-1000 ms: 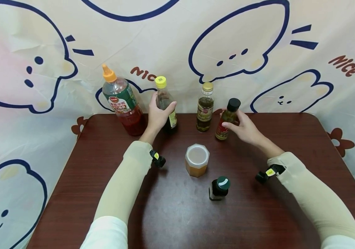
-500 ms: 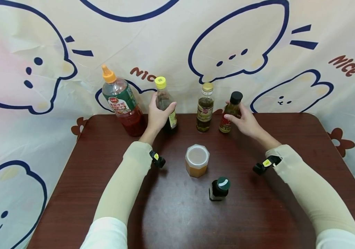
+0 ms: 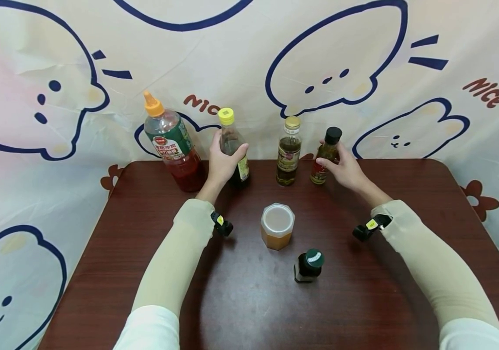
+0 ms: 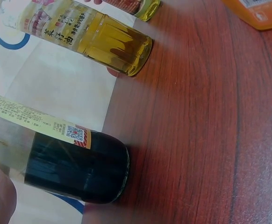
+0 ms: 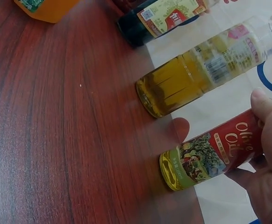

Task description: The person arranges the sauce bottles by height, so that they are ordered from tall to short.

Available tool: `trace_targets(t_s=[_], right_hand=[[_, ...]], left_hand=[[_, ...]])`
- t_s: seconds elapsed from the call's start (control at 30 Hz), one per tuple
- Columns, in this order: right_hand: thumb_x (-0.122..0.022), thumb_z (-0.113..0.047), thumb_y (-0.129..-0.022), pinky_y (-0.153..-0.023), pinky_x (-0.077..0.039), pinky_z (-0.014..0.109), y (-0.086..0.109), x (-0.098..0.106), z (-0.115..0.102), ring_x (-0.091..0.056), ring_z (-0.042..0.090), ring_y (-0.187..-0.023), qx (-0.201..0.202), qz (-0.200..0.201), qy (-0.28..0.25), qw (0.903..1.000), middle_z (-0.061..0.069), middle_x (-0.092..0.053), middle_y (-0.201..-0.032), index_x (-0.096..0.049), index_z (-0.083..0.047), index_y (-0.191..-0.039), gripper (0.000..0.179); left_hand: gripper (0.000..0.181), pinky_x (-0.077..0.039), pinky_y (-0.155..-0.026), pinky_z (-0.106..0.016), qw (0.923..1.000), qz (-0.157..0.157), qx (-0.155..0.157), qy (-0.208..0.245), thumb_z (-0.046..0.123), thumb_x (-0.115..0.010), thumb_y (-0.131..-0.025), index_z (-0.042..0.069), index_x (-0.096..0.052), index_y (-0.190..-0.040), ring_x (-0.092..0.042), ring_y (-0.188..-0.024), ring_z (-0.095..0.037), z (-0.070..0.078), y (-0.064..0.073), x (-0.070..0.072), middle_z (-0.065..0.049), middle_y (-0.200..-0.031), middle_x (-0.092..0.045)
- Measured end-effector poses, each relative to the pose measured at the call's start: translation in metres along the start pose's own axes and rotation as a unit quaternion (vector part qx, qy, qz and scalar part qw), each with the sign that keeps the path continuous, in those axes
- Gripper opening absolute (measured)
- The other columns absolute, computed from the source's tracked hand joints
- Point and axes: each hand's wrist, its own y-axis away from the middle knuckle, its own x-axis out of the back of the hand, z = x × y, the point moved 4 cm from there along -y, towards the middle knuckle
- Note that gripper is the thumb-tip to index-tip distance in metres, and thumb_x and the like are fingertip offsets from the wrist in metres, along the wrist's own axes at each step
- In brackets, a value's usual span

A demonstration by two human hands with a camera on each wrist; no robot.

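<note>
Left hand [image 3: 224,163]: wrapped round the sauce bottle, thumb on its near side.
Sauce bottle [image 4: 77,165]: clear, yellow cap, pale printed label, near-black liquid; at the back edge of the desk [image 3: 240,306].
Olive oil bottle [image 5: 206,156]: slim, black cap, red label with a picture of olives; at the same back edge, farther right.
Right hand [image 3: 344,170]: holding the olive oil bottle between thumb and fingers.
Ketchup bottle [image 3: 172,146]: big, orange nozzle, green label, just left of the sauce bottle.
Octagonal jar [image 3: 277,226]: amber contents, whitish lid, nearer the person.
Golden oil bottle [image 3: 288,158]: upright between the two held bottles.
Small dark bottle [image 3: 308,267]: green cap, nearest the person.
</note>
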Motion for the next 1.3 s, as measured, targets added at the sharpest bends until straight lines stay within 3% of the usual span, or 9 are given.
trace_targets(t_s=[0.3, 0.57, 0.63, 1.3], right_hand=[[-0.063, -0.013, -0.102, -0.108, -0.038, 0.062, -0.002, 0.004, 0.004, -0.043, 0.039, -0.137, -0.003, 0.010, 0.005, 0.9999, 0.022, -0.042, -0.152, -0.038, -0.001, -0.152, 0.058], [-0.063, -0.014, -0.101, -0.108, -0.038, 0.063, -0.003, 0.004, 0.005, -0.043, 0.040, -0.137, -0.001, 0.009, 0.009, 0.9999, 0.023, -0.042, -0.152, -0.038, -0.001, -0.153, 0.058], [-0.063, -0.014, -0.101, -0.108, -0.038, 0.063, -0.003, 0.004, 0.006, -0.043, 0.040, -0.137, -0.001, 0.007, 0.010, 0.9999, 0.023, -0.042, -0.152, -0.038, -0.001, -0.153, 0.059], [-0.063, -0.012, -0.101, -0.106, -0.040, 0.063, -0.004, 0.004, 0.007, -0.045, 0.040, -0.135, -0.001, -0.011, 0.014, 0.9998, 0.025, -0.042, -0.151, -0.035, -0.001, -0.154, 0.060]], left_hand=[[0.056, -0.048, -0.104, -0.044, 1.0000, -0.001, 0.004, 0.005, 0.015, -0.077, -0.089, 0.001, -0.049, -0.136, -0.057, -0.121, -0.028, 0.002, -0.001, -0.001, -0.017, -0.128, -0.059], [0.053, -0.048, -0.105, -0.047, 0.9998, -0.009, 0.014, 0.009, 0.010, -0.074, -0.090, -0.004, -0.048, -0.134, -0.057, -0.121, -0.035, 0.034, 0.011, 0.001, -0.023, -0.128, -0.058], [0.053, -0.048, -0.104, -0.046, 0.9998, -0.009, 0.013, 0.011, 0.009, -0.074, -0.090, -0.004, -0.048, -0.134, -0.057, -0.121, -0.035, 0.036, 0.011, 0.001, -0.023, -0.127, -0.058], [0.053, -0.048, -0.104, -0.048, 0.9998, -0.010, 0.013, 0.011, 0.011, -0.075, -0.090, -0.004, -0.047, -0.134, -0.057, -0.121, -0.034, 0.035, 0.012, 0.001, -0.024, -0.128, -0.058]])
